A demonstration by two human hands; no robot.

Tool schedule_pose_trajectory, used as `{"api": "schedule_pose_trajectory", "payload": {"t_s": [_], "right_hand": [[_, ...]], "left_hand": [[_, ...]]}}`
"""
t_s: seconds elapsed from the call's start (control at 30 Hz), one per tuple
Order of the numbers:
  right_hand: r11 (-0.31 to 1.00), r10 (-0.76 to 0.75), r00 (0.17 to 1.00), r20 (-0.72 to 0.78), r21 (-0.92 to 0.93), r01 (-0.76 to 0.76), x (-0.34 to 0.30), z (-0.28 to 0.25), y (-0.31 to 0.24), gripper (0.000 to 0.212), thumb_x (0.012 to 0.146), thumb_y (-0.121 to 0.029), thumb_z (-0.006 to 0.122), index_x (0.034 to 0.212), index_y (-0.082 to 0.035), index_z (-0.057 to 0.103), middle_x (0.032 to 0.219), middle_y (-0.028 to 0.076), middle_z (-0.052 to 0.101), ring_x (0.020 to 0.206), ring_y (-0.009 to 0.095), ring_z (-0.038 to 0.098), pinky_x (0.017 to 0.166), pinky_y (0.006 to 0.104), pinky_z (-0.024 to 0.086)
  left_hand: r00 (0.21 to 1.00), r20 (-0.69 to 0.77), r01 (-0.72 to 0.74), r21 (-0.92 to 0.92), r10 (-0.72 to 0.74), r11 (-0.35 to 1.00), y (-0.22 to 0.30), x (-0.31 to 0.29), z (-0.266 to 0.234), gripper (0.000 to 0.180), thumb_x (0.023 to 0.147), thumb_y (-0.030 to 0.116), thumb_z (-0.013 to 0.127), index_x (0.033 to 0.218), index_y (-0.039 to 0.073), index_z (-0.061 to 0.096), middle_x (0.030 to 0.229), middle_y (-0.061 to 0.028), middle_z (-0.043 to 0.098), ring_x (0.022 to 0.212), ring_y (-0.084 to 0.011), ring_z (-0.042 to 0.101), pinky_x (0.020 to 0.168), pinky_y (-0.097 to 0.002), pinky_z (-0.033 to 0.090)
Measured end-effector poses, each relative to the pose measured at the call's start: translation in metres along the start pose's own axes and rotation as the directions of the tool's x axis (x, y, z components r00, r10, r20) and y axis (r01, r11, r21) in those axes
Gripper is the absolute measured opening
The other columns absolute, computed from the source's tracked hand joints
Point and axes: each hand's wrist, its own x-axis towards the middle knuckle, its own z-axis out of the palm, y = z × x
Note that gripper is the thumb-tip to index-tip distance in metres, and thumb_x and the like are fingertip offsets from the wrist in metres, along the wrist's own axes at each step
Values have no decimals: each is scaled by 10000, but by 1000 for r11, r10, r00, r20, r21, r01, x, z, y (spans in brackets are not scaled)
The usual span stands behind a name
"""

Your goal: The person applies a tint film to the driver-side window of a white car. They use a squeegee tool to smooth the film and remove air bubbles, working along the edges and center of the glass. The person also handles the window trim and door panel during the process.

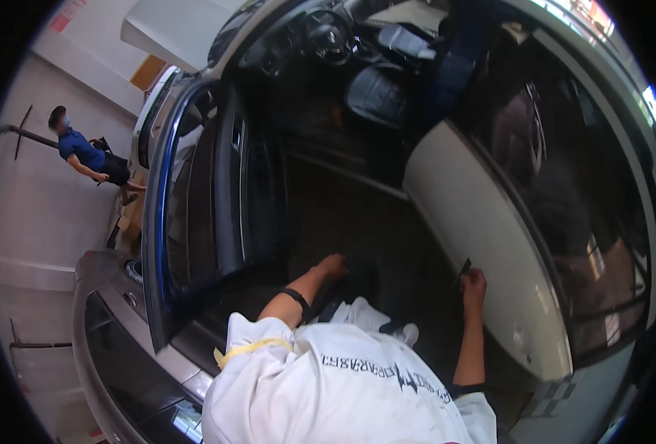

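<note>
Head view, looking down into a car through the open front door (pixel 195 214).

Right hand (pixel 474 284): fist closed around a small dark flat tool (pixel 464 268), thin blade-like piece sticking up and left out of the grip. Tool looks black, narrow, short; too small to tell the exact kind. It sits right at the edge of the white door pillar (pixel 483 237), touching or just beside it, can't tell which.

Left hand (pixel 333 265): reaching down onto the dark car floor (pixel 343 222) inside the door opening, fingers curled, resting on or pressing the floor surface. Can't tell if it grips anything, too dark there. Black wristband (pixel 295 297) on that forearm.

Around: white cloth (pixel 365 314) bunched between the two forearms, near the sill. Black driver's seat (pixel 376 92) and steering wheel (pixel 328 35) further in, well apart from both hands. Person wears a white shirt (pixel 343 385) with dark print, yellow strap (pixel 250 348) at the left shoulder.

Another person (pixel 84 152) in a blue top stands well off at left, on the grey floor beyond the door.
</note>
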Motion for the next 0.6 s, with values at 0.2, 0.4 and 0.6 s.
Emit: {"api": "schedule_pose_trajectory", "payload": {"t_s": [0.2, 0.4, 0.6], "right_hand": [[988, -138, 982, 130, 90, 126, 87, 54, -102, 268, 844, -41, 627, 1107, 11, 629, 920, 54, 642, 778, 118, 598, 680, 265, 486], [651, -680, 683, 268, -208, 730, 117, 87, -389, 103, 819, 42, 604, 908, -5, 623, 848, 55, 605, 802, 131, 596, 720, 274, 477], [-133, -936, 84, 342, -565, 814, 178, 131, -601, 89, 893, -25, 643, 971, -60, 617, 837, 117, 626, 678, 263, 588, 667, 342, 471]], "left_hand": [[956, -240, -164, 49, 170, 985, 47, 91, -167, 477, 794, 299, 727, 1189, 44, 647, 1293, -200, 559, 1259, -379, 502, 1048, -452, 434], [704, -649, -332, 59, 289, 942, 88, 172, -393, 431, 804, 198, 727, 1177, 24, 599, 1260, -209, 540, 1192, -396, 528, 984, -469, 448], [140, -876, -522, 330, 461, 786, 176, 168, -590, 422, 822, 141, 709, 1209, 44, 570, 1302, -178, 535, 1195, -397, 525, 1005, -443, 441]]}}
